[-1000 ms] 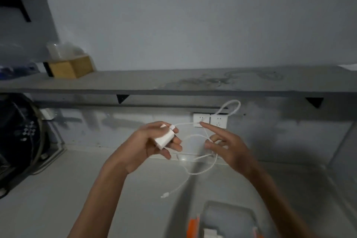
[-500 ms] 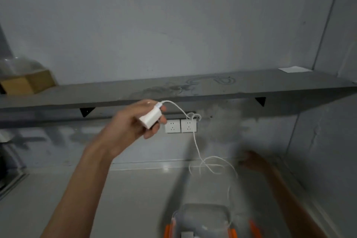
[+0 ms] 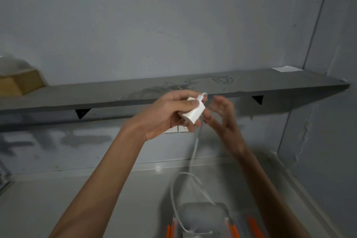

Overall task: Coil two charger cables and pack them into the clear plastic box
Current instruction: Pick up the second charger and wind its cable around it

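My left hand [image 3: 168, 111] grips a white charger plug [image 3: 194, 114] in front of the shelf edge. Its white cable [image 3: 195, 150] hangs straight down from the plug, loops above the floor and trails into the clear plastic box [image 3: 202, 218] with orange latches at the bottom edge. Another white charger part lies inside the box, at the lower frame edge. My right hand [image 3: 222, 116] is blurred, raised just right of the plug with fingers spread and relaxed, beside the cable; it holds nothing I can make out.
A long grey shelf [image 3: 135, 96] runs across the wall, with a tan box [image 3: 17, 83] at its left end and a white paper [image 3: 286, 68] at its right. White wall sockets [image 3: 175, 129] sit behind my left hand. A wall corner stands at right.
My right hand has risen from low near the floor up beside the plug. The cable, loosely looped before, now hangs straighter from the plug. My left hand still holds the plug.
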A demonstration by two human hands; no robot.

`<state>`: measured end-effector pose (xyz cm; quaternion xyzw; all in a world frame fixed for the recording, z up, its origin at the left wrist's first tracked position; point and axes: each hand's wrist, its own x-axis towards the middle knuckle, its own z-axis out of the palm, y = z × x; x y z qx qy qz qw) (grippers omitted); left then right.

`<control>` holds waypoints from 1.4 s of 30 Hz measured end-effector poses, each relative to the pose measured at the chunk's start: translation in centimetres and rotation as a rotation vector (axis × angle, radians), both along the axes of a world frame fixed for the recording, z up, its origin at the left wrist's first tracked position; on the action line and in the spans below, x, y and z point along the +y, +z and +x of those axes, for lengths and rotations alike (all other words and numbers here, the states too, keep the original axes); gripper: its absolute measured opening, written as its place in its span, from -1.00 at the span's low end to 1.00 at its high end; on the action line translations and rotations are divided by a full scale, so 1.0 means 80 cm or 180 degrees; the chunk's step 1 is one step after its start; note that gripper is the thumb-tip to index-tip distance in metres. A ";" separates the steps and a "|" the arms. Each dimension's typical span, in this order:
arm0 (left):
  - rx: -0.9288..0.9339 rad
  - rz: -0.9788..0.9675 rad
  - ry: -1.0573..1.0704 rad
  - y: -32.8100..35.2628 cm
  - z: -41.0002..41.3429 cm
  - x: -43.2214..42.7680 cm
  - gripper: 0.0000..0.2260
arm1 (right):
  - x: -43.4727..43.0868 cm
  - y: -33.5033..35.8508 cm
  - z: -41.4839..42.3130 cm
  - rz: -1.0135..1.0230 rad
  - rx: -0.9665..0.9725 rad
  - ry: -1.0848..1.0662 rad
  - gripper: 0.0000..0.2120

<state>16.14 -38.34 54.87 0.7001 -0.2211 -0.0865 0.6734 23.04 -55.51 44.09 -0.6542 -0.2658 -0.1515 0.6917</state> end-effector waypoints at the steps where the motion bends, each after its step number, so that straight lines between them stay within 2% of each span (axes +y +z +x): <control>1: -0.0061 0.0157 -0.0034 0.002 -0.004 -0.003 -0.71 | 0.005 0.009 0.002 -0.0001 -0.0058 0.0083 -0.34; 2: -0.0106 0.0206 -0.0048 0.004 -0.006 -0.005 -0.74 | 0.011 0.017 0.003 -0.0056 -0.0032 0.0249 -0.34; 3: -0.0107 0.0123 -0.0077 0.006 -0.007 -0.006 -0.77 | 0.018 0.023 0.004 -0.0239 0.0008 0.0399 -0.43; 5: 0.0036 -0.0240 -0.0161 0.013 -0.009 -0.003 -0.78 | 0.031 0.015 0.005 -0.0796 0.0131 0.0582 -0.84; 6: 0.0110 -0.0384 -0.0185 0.016 -0.010 0.003 -0.78 | 0.035 0.004 0.006 -0.1012 0.0170 0.0563 -0.90; 8: 0.0173 -0.0539 -0.0161 0.018 -0.010 0.015 -0.78 | 0.033 -0.020 0.007 -0.1281 0.0004 0.0175 -0.73; 10: 0.0210 -0.0795 -0.0116 0.019 -0.013 0.022 -0.80 | 0.022 -0.043 0.011 -0.1125 -0.0167 -0.0116 -0.78; 12: 0.0238 -0.1220 -0.0028 0.024 -0.017 0.025 -0.83 | 0.007 -0.070 0.020 -0.1044 -0.0024 -0.0051 -0.79; 14: 0.0174 -0.1585 0.0135 0.034 -0.019 0.030 -0.85 | -0.008 -0.102 0.029 -0.1332 0.0065 -0.0179 -0.71; 16: 0.0005 -0.1738 0.0179 0.045 -0.022 0.038 -0.88 | -0.023 -0.139 0.041 -0.1894 0.0026 -0.0427 -0.73; 18: -0.0198 -0.1564 0.0277 0.051 -0.024 0.042 -0.87 | -0.040 -0.168 0.049 -0.2190 0.0333 -0.0500 -0.75; 20: -0.0371 -0.1111 0.0554 0.047 -0.023 0.033 -0.90 | -0.055 -0.178 0.056 -0.2423 0.0728 -0.0384 -0.69; 21: -0.0428 -0.0843 0.0707 0.040 -0.021 0.026 -0.92 | -0.060 -0.179 0.062 -0.2700 0.0803 -0.0360 -0.56; 23: -0.0535 -0.0255 0.0888 0.021 -0.017 0.006 -0.91 | -0.062 -0.165 0.068 -0.3103 0.0416 -0.0235 -0.18; 24: -0.0565 -0.0024 0.0916 0.011 -0.015 -0.003 -0.86 | -0.059 -0.150 0.065 -0.2928 0.0150 -0.0089 -0.05; 26: -0.0536 0.0158 0.0977 -0.006 -0.011 -0.020 -0.80 | -0.048 -0.098 0.046 -0.1958 -0.0125 0.0456 0.07; 28: -0.0488 0.0207 0.0947 -0.019 -0.007 -0.034 -0.78 | -0.041 -0.050 0.025 -0.0920 0.0284 0.1230 -0.06; 30: -0.0386 0.0060 0.0926 -0.028 -0.003 -0.043 -0.78 | -0.038 -0.023 0.021 -0.0671 0.0712 0.1517 -0.30; 32: -0.0228 -0.0326 0.0953 -0.032 0.001 -0.042 -0.76 | -0.040 -0.027 0.032 -0.1005 0.1186 0.1338 -0.47; 34: -0.0092 -0.0735 0.0971 -0.028 0.002 -0.032 -0.73 | -0.052 -0.061 0.047 -0.1610 0.1628 0.1046 -0.45; 35: -0.0076 -0.0868 0.0977 -0.026 0.003 -0.025 -0.73 | -0.061 -0.077 0.045 -0.2194 0.1599 0.0682 -0.38; 37: -0.0128 -0.0873 0.1056 -0.024 0.005 -0.012 -0.73 | -0.090 -0.090 0.031 -0.3837 0.1577 0.0418 -0.12; 38: -0.0176 -0.0798 0.1124 -0.024 0.005 -0.007 -0.73 | -0.104 -0.086 0.031 -0.4345 0.1467 0.0285 -0.05; 39: -0.0216 -0.0706 0.1199 -0.027 0.004 -0.004 -0.75 | -0.113 -0.073 0.030 -0.4314 0.1335 0.0224 -0.04; 40: -0.0229 -0.0630 0.1266 -0.032 0.005 -0.005 -0.77 | -0.116 -0.049 0.024 -0.3937 0.1146 0.0220 -0.06; 42: -0.0154 -0.0601 0.1344 -0.041 0.009 -0.012 -0.79 | -0.097 0.009 0.006 -0.2146 0.0842 0.0404 -0.18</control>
